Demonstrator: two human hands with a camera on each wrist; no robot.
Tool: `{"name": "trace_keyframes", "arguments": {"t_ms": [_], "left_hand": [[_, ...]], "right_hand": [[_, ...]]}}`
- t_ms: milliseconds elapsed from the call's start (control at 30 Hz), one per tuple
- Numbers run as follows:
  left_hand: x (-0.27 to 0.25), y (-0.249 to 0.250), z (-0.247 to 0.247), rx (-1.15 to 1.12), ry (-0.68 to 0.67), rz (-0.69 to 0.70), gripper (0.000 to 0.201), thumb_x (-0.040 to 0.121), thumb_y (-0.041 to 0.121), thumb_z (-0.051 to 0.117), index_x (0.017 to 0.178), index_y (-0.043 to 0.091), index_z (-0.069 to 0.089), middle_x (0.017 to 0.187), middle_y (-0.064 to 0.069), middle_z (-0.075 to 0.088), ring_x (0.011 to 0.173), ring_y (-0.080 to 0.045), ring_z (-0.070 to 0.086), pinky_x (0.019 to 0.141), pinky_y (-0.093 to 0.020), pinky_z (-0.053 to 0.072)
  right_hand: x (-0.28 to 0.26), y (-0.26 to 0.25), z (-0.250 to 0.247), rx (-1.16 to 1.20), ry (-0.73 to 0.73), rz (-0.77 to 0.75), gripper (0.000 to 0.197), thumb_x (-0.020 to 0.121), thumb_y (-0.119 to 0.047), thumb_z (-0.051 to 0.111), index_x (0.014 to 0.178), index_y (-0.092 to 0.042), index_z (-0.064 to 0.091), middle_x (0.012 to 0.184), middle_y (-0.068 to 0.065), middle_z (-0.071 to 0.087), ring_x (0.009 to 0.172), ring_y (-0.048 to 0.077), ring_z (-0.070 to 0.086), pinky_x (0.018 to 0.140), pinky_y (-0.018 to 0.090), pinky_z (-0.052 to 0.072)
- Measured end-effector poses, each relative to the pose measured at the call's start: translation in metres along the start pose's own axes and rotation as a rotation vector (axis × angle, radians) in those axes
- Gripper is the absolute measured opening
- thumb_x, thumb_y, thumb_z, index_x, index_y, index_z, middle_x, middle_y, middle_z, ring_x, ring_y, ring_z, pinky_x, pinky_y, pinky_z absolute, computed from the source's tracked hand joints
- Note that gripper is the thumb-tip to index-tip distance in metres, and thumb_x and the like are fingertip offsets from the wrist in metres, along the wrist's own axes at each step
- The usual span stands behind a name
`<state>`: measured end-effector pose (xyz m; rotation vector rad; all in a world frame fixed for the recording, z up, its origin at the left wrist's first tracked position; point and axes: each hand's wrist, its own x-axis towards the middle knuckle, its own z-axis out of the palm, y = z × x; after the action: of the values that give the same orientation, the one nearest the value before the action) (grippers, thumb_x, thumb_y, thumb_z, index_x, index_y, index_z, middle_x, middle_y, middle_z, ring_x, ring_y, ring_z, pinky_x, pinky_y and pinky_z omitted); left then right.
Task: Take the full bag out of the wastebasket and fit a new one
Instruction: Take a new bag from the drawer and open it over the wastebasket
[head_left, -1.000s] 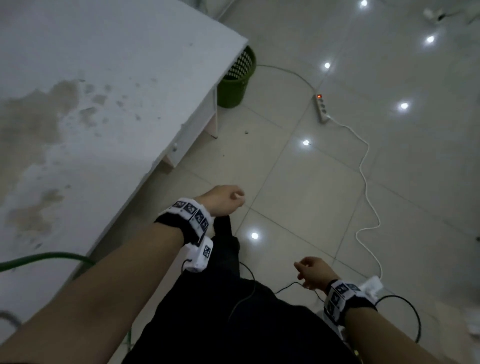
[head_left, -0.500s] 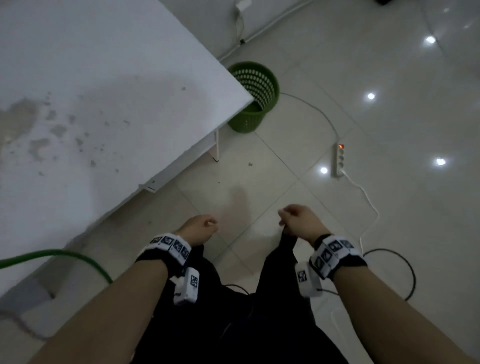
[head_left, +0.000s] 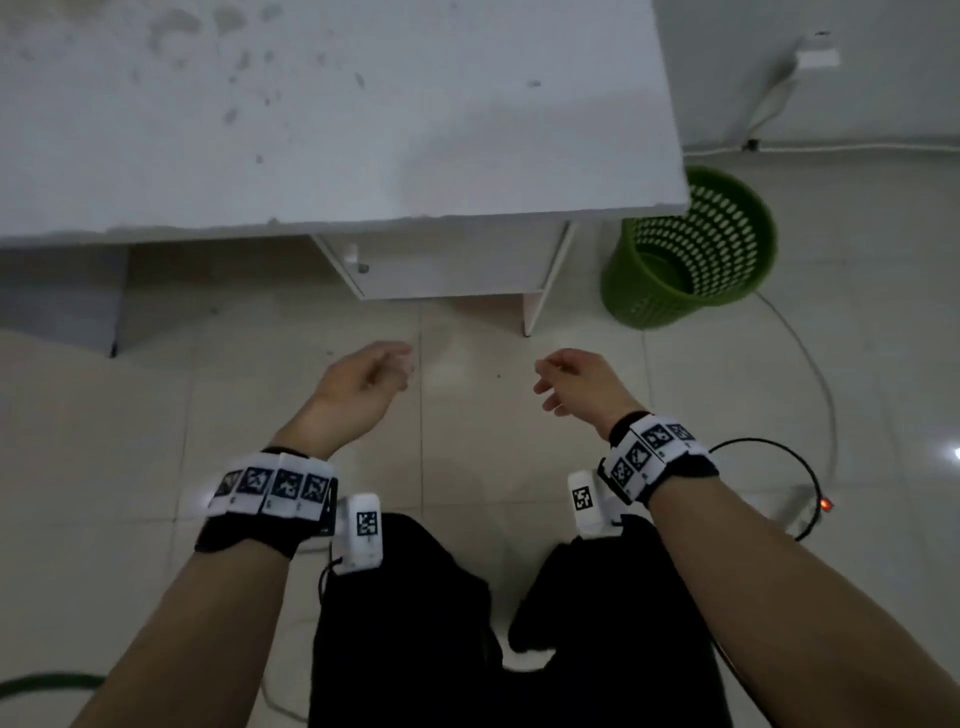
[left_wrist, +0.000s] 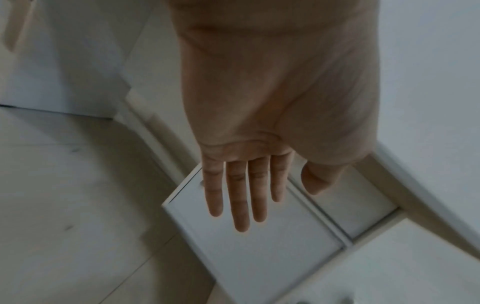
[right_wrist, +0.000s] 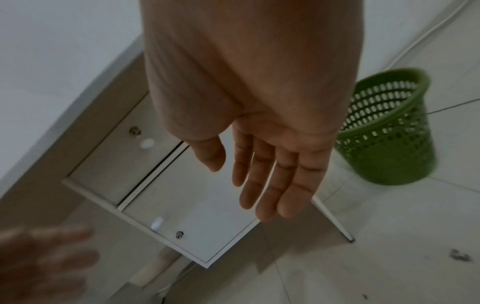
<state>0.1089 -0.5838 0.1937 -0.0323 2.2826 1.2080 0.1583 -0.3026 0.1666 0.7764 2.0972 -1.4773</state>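
A green perforated wastebasket (head_left: 691, 249) (right_wrist: 387, 135) stands on the tiled floor to the right of the white desk; I see no bag in it. My left hand (head_left: 374, 376) (left_wrist: 246, 193) hangs above the floor in front of the desk's cabinet, fingers straight, holding nothing. My right hand (head_left: 566, 379) (right_wrist: 270, 181) floats level with it, fingers loosely extended and empty, left of and nearer than the basket. In the right wrist view the left hand shows as a blur at the lower left.
The white desk (head_left: 332, 114) fills the upper left, with a white cabinet (head_left: 447, 265) under its edge. A power strip (head_left: 810, 512) with a red light and cables lie on the floor at right. A wall socket (head_left: 815, 54) sits above the basket.
Both hands have let go of the black trouser fabric they pinched, opened, and moved forward. The view has swung, so the desk edge and the basket now lie closer ahead.
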Motion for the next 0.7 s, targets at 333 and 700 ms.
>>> {"name": "trace_keyframes", "arguments": {"t_ms": [333,700], "left_hand": [[0.015,0.056,-0.054,0.245,0.748,0.737,0.031,0.100,0.034,0.051,0.123,0.017,0.064,0.105,-0.002,0.067,0.094,-0.015,0.065,0.079,-0.025,0.054],[0.054,0.023,-0.094,0.697,0.877,0.652,0.050,0.100,0.049,0.038,0.144,0.027,0.049,0.143,-0.004,0.052,0.141,-0.021,0.037,0.119,-0.046,0.019]], "right_hand": [[0.101,-0.108,0.072,0.275,-0.093,-0.515,0.023,0.098,-0.036,0.058,0.101,-0.013,0.063,0.093,0.013,0.070,0.062,0.027,0.068,0.058,0.037,0.058],[0.106,-0.163,0.085,0.560,0.029,-0.492,0.043,0.105,-0.040,0.036,0.089,-0.007,0.060,0.071,0.008,0.072,0.041,0.022,0.061,0.037,0.018,0.037]]}}
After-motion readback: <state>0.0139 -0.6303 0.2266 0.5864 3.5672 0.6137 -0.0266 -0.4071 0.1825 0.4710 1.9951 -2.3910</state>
